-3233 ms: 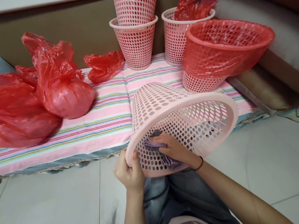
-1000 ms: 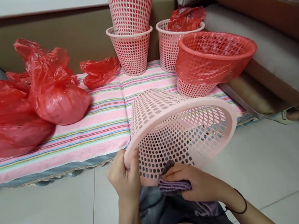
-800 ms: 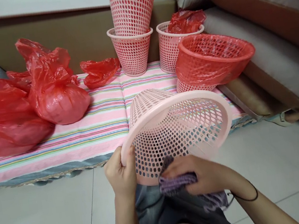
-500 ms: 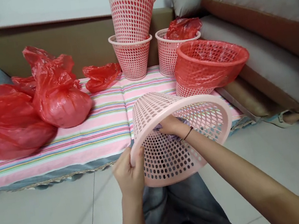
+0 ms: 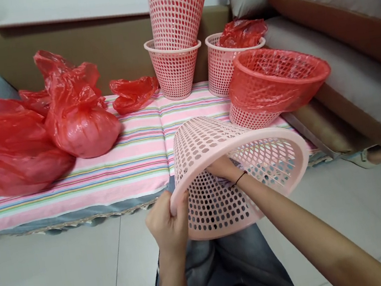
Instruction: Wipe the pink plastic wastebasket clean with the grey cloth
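A pale pink perforated basket [image 5: 208, 140] lies tilted on its side above my lap, its mouth facing me and to the right. My left hand [image 5: 168, 225] pinches the basket's rim at its lower left. My right hand [image 5: 221, 168] reaches deep inside the basket, its fingers mostly hidden behind the rim and mesh. A bit of purple cloth shows by the wrist inside the basket. A thin dark band circles my right wrist.
A striped pink mat [image 5: 114, 161] covers a low platform ahead. On it lie stuffed red plastic bags [image 5: 14, 140], a loose red bag [image 5: 133, 92], stacked pink baskets [image 5: 175, 54], a basket with a red bag [image 5: 231, 55] and a red-lined basket [image 5: 274, 80]. Grey cushions [image 5: 340, 44] sit at right.
My right hand with the purple cloth moved from under the basket's outside up into its inside. The basket tipped so its mouth faces me. My left hand kept its hold on the rim.
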Tool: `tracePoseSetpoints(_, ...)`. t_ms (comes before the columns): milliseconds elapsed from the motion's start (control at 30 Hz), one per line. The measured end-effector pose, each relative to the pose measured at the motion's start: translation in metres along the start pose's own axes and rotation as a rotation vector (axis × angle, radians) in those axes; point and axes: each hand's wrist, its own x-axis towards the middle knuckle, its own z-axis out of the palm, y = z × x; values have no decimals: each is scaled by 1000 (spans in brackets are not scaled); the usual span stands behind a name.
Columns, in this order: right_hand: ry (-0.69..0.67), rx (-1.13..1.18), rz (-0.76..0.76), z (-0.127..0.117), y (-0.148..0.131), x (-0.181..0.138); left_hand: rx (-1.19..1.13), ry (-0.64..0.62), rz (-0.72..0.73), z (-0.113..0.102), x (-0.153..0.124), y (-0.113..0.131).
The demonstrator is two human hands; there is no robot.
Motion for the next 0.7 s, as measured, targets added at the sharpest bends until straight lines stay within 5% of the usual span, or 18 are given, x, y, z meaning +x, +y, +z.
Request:
tracePoseSetpoints(367,46,368,4,16,-50,-72,-33,15,-23,-1,-3,-2)
tracePoseSetpoints(500,44,682,50,13,-68,-103,-24,17,-51,-2,-4,-4)
tracePoseSetpoints(700,-142,965,37,-7,-82,-142,-11,29,-69,-6,-4,-10)
